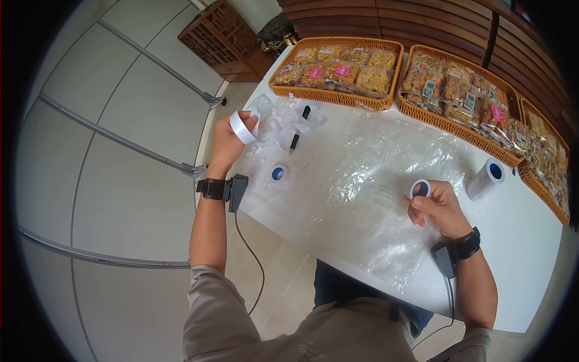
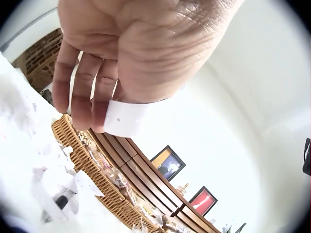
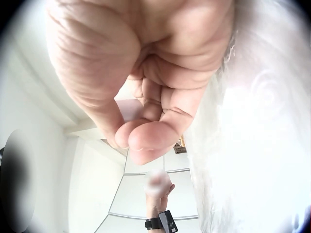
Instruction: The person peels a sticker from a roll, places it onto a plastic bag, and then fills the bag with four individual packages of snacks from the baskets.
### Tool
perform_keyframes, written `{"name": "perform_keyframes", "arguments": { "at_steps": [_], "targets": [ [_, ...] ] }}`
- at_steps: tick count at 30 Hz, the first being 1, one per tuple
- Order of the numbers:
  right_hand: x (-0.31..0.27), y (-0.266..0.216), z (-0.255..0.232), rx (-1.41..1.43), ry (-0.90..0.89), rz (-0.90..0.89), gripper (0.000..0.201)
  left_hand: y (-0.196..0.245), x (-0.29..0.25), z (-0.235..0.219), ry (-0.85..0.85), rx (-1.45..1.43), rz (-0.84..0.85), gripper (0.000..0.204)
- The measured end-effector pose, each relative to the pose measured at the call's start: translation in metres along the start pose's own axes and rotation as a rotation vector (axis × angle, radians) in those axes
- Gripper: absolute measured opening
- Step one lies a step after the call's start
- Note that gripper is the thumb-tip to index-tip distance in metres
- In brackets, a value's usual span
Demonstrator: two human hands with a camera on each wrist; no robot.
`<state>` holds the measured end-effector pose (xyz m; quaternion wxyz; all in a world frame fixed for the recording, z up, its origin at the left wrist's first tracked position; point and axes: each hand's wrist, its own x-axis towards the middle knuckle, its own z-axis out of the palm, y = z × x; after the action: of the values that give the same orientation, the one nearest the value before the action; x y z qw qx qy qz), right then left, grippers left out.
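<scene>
My left hand [image 1: 225,143], at the left edge of the table, pinches a curled strip of white label paper [image 1: 243,129] between thumb and fingers. The strip [image 2: 127,118] hangs out past the fingers in the left wrist view, with small marks on its face. Over the right part of the table, my right hand [image 1: 445,210] grips a small white roll of labels [image 1: 421,189] with a dark core. In the right wrist view the fingers of the right hand [image 3: 150,131] curl inward and mostly hide the roll.
White paper scraps [image 1: 274,123] and a black pen [image 1: 294,145] lie near my left hand, beside a small blue-cored roll [image 1: 277,174]. Clear plastic [image 1: 374,175] covers the table's middle. A larger white roll [image 1: 482,181] stands at right. Wicker baskets [image 1: 338,96] of bagged snacks line the back.
</scene>
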<state>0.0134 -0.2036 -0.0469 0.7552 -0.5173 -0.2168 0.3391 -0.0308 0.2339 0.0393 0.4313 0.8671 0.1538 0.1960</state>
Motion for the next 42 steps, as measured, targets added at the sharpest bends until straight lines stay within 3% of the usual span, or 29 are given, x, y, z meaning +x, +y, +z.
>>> {"name": "perform_keyframes", "arguments": {
  "at_steps": [5,8,11,14,19,23,26,30,31,34,38,39,42],
  "targets": [
    [0.000,0.001,-0.001,-0.002,-0.010,-0.002,0.015,-0.025,0.016,-0.008,-0.044,0.125,0.032,0.020],
    [0.000,0.000,-0.001,-0.002,-0.005,0.007,0.015,-0.028,0.017,-0.004,0.048,0.270,0.152,0.019],
    [0.000,0.000,0.000,0.003,0.002,0.015,0.016,-0.036,0.023,-0.006,0.076,0.180,0.114,0.017],
    [0.000,0.000,-0.001,0.007,0.000,0.015,0.016,-0.029,0.023,-0.005,0.151,-0.035,0.182,0.020],
    [0.000,0.000,-0.001,0.010,0.000,0.015,0.016,0.005,0.014,-0.006,0.162,-0.222,0.056,0.024],
    [0.001,-0.001,-0.001,0.014,0.004,0.021,0.016,0.048,-0.014,0.027,-0.042,-0.228,0.305,0.018],
    [0.001,0.000,-0.001,0.043,0.020,0.023,0.016,0.077,-0.033,0.047,-0.171,-0.412,0.237,0.016],
    [0.000,-0.001,0.000,0.078,0.029,0.017,0.015,0.095,-0.045,0.072,-0.478,-0.729,0.098,0.017],
    [0.001,-0.002,0.000,0.081,0.012,0.011,0.016,0.103,-0.048,0.080,-0.474,-0.677,0.076,0.018],
    [-0.001,-0.001,-0.001,0.097,-0.006,-0.003,0.017,0.108,-0.053,0.109,-0.453,-0.485,0.156,0.019],
    [-0.001,-0.005,-0.004,0.104,-0.005,0.014,0.019,0.097,-0.054,0.148,-0.441,-0.430,0.414,0.028],
    [-0.001,-0.004,-0.004,0.130,-0.011,0.009,0.019,0.097,-0.047,0.153,-0.400,-0.268,0.622,0.036],
    [0.000,0.000,-0.009,0.182,-0.035,-0.024,0.020,0.109,-0.054,0.164,-0.255,-0.038,0.868,0.040]
  ]
}}
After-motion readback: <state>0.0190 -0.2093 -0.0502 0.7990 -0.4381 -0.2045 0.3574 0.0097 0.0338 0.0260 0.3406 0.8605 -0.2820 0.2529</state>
